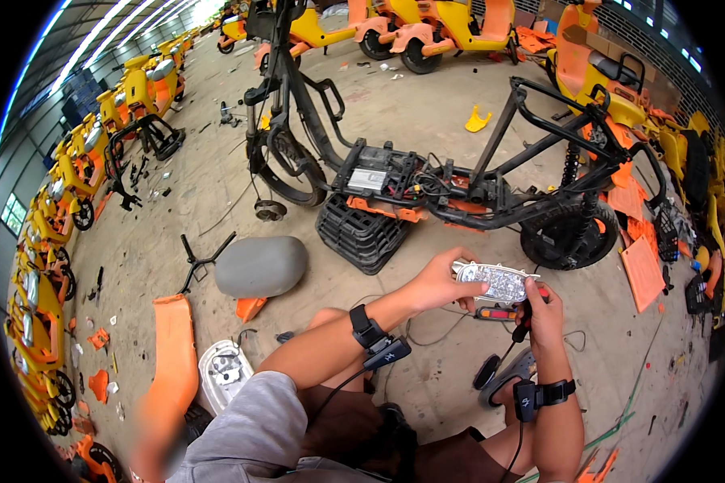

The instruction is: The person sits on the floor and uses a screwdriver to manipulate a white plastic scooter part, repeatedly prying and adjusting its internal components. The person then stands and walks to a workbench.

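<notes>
Grey sleeve (250, 414) is crossing lower left. Lamp (503, 283) is sitting right of centre; left hand (441, 278) is pinching its left end, right hand (546, 312) pinching its right while gripping black tool (523, 325), likely steadying both ends.

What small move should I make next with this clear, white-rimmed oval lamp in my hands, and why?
I'd probably let your left hand alone steady the clear, white-rimmed oval lamp: it already grips one end, while your right hand holds the other end and also seems to hold a slim black-handled tool, so it looks overloaded.
</notes>
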The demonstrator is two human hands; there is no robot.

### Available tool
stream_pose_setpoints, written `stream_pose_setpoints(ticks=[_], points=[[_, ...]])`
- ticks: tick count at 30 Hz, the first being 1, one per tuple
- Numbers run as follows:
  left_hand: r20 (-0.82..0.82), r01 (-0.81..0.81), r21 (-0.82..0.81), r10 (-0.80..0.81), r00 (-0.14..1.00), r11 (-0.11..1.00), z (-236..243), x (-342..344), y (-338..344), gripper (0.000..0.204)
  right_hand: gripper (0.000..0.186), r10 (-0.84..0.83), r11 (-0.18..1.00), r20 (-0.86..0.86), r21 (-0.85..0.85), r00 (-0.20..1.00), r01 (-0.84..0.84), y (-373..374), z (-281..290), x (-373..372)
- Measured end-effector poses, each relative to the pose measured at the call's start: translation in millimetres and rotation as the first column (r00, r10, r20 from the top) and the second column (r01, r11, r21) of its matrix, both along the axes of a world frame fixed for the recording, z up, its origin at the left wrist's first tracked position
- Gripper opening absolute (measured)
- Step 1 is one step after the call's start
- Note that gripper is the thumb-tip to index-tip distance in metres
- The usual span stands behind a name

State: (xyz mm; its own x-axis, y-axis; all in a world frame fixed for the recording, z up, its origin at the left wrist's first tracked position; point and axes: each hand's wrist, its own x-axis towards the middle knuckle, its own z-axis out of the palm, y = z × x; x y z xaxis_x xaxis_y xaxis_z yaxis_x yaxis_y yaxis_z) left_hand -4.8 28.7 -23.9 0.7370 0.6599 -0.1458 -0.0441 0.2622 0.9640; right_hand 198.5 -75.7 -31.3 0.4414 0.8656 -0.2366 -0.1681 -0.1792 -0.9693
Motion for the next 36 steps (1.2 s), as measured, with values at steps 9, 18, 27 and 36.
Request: stream_pose_setpoints(ticks=[9, 18, 27, 36], points=[[0.084, -0.016, -0.159, 0.03, 0.996, 0.987, 0.5, 17.1, -5.8, 0.042, 0.029, 0.007, 0.997, -0.13, 0.083, 0.991, 0.004, -16.6, 6.3, 12.6], [0.092, -0.015, -0.209, 0.035, 0.995, 0.978, -4.2, 16.2, -1.7, 0.043, 0.023, 0.062, 0.995, -0.142, 0.087, 0.988, -0.05, -18.1, 4.7, 12.6], [0.01, -0.081, -0.071, 0.082, 0.997, 0.994, -1.8, 1.6, -1.7, 0.041, 0.02, 0.11, 0.994, -0.086, -0.013, 0.99, -0.111, -8.4, 6.9, 2.5], [0.027, -0.083, 0.014, 0.083, 0.996, 0.996, 3.7, -9.6, 3.1, 0.035, 0.026, 0.129, 0.991, -0.031, -0.02, 0.991, -0.129, -3.3, 12.2, -8.8]])
